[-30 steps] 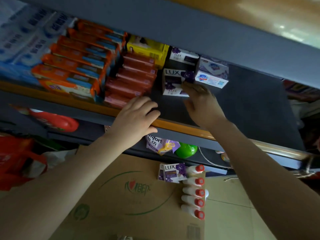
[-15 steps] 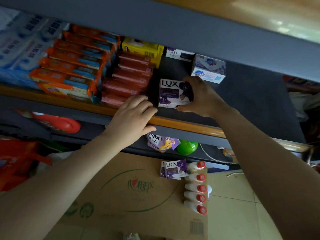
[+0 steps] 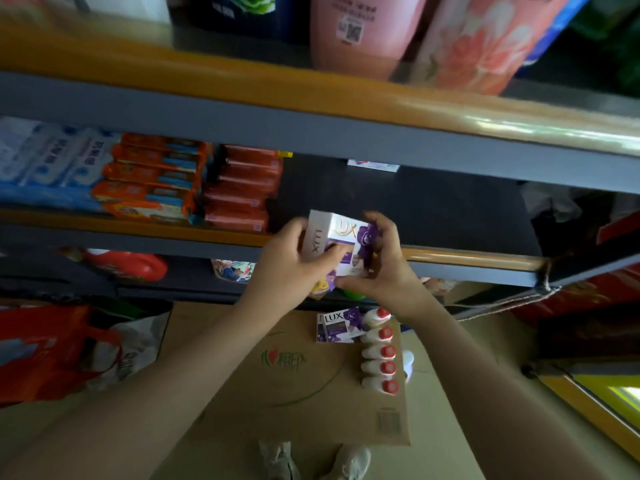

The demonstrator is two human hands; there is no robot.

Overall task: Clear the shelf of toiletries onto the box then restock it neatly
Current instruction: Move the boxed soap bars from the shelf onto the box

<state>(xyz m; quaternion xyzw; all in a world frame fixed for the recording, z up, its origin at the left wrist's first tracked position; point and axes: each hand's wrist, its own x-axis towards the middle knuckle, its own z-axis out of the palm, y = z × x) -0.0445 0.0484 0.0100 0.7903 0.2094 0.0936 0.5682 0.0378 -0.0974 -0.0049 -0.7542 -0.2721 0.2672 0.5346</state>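
Place: a small shop, seen at a goods aisle.
Shelving: grey metal shelf (image 3: 450,209) with orange edge strips, in several tiers.
Stock: identical orange soap packs (image 3: 149,178) and red soap bars (image 3: 242,188) are stacked in rows.
Upper tier: large pink refill bags (image 3: 353,29) are displayed.
Floor: a cardboard box (image 3: 294,393) carries white bottles (image 3: 379,351).

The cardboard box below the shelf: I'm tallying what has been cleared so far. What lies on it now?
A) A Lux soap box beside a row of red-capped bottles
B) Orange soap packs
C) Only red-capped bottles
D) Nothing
A: on the cardboard box a purple Lux soap box lies beside a row of white red-capped bottles; both hands hold more Lux soap above it.
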